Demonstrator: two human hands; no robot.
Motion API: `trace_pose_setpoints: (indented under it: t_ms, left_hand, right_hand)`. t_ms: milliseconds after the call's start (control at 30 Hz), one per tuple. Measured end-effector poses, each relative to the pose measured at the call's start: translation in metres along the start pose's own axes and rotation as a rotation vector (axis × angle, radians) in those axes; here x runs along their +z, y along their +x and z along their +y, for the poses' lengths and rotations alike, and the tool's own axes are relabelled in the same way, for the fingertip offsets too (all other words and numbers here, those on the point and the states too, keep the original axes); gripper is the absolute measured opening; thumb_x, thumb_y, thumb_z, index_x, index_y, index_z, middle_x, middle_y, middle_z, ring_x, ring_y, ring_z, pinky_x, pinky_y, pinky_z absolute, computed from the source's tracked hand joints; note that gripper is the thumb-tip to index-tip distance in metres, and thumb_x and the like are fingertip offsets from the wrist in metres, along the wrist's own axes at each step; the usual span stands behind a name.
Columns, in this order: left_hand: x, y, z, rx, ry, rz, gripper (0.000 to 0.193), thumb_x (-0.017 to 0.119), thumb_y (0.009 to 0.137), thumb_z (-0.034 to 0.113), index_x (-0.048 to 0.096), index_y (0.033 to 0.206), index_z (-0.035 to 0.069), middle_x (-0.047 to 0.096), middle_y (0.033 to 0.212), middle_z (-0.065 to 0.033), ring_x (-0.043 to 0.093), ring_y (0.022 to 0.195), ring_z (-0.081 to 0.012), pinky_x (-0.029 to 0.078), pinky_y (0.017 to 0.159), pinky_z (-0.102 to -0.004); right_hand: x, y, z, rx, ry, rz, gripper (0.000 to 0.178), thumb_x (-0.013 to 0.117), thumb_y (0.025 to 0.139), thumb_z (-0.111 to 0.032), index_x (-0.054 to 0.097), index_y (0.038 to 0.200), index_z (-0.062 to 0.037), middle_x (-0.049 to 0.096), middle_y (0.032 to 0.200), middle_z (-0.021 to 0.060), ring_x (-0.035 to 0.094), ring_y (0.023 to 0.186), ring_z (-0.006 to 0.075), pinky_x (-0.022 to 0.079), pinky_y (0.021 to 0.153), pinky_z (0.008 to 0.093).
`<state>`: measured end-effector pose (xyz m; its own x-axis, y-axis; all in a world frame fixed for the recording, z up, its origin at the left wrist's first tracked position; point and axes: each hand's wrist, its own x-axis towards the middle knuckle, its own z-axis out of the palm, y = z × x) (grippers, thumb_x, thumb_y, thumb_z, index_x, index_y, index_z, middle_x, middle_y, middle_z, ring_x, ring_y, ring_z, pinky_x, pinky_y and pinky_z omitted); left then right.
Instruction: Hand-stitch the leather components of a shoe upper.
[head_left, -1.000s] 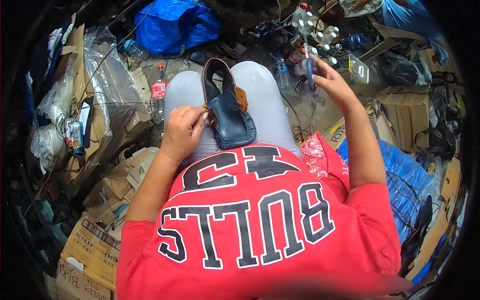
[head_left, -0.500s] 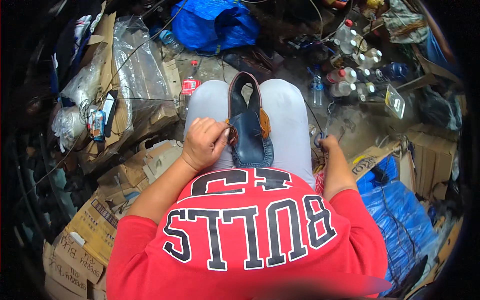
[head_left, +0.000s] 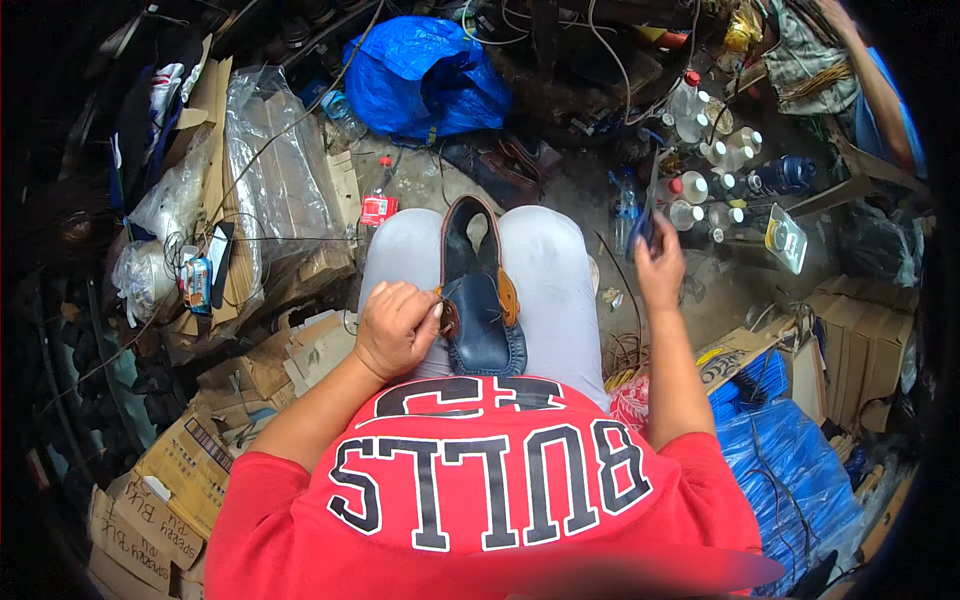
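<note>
A dark blue leather shoe (head_left: 480, 310) with brown trim lies along my lap, between my thighs in grey trousers, its toe toward my body. My left hand (head_left: 397, 328) rests on my left thigh and pinches the shoe's left edge near a small brown tab. My right hand (head_left: 660, 270) is raised to the right of my right knee, closed around a thin dark blue tool (head_left: 648, 210) that points up. The right hand is well apart from the shoe. A red shirt with large letters fills the lower view.
Cluttered floor all around: a blue plastic bag (head_left: 425, 75) ahead, several plastic bottles (head_left: 705, 185) at the right front, a red can (head_left: 378, 208), clear plastic sheeting (head_left: 270, 170), flattened cardboard (head_left: 150, 500) at left, and blue sheeting (head_left: 790, 470) at right. Another person's arm (head_left: 880, 90) shows at top right.
My right hand dropped from far out front to beside my right thigh, then rose again with the tool. The left hand stayed on the shoe's edge.
</note>
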<state>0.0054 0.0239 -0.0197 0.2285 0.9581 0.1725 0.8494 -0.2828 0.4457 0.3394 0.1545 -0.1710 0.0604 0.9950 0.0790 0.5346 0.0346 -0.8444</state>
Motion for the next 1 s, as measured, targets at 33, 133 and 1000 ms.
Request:
trace_pose_setpoints:
  t_ms: [33, 133, 1000]
  left_hand:
    - [0.000, 0.001, -0.001, 0.009, -0.008, 0.001, 0.009, 0.061, 0.073, 0.010, 0.056, 0.079, 0.004, 0.047, 0.065, -0.0091, 0.048, 0.061, -0.0270, 0.034, 0.058, -0.0372]
    - [0.000, 0.002, -0.001, 0.002, -0.006, -0.007, 0.009, 0.061, 0.073, 0.010, 0.057, 0.079, 0.004, 0.048, 0.065, -0.0092, 0.048, 0.061, -0.0269, 0.035, 0.058, -0.0372]
    - [-0.044, 0.018, 0.005, -0.475, -1.099, 0.076, 0.021, 0.052, 0.092, 0.018, 0.060, 0.093, -0.001, 0.057, 0.072, -0.0034, 0.055, 0.067, -0.0119, 0.044, 0.067, -0.0255]
  right_hand:
    - [-0.004, 0.021, -0.021, -0.039, 0.027, 0.015, 0.042, 0.064, 0.075, -0.007, 0.055, 0.117, -0.0063, 0.062, 0.099, 0.0124, 0.061, 0.083, 0.0200, 0.048, 0.074, 0.0285]
    - [-0.006, 0.091, -0.066, -0.266, -0.053, 0.029, 0.038, 0.064, 0.075, -0.013, 0.057, 0.113, -0.0044, 0.063, 0.099, 0.0166, 0.062, 0.086, 0.0289, 0.048, 0.077, 0.0349]
    - [-0.004, 0.074, -0.173, -0.434, 0.254, -0.035, 0.017, 0.060, 0.082, -0.006, 0.067, 0.098, -0.0045, 0.063, 0.092, 0.0074, 0.059, 0.086, 0.0174, 0.046, 0.079, 0.0281]
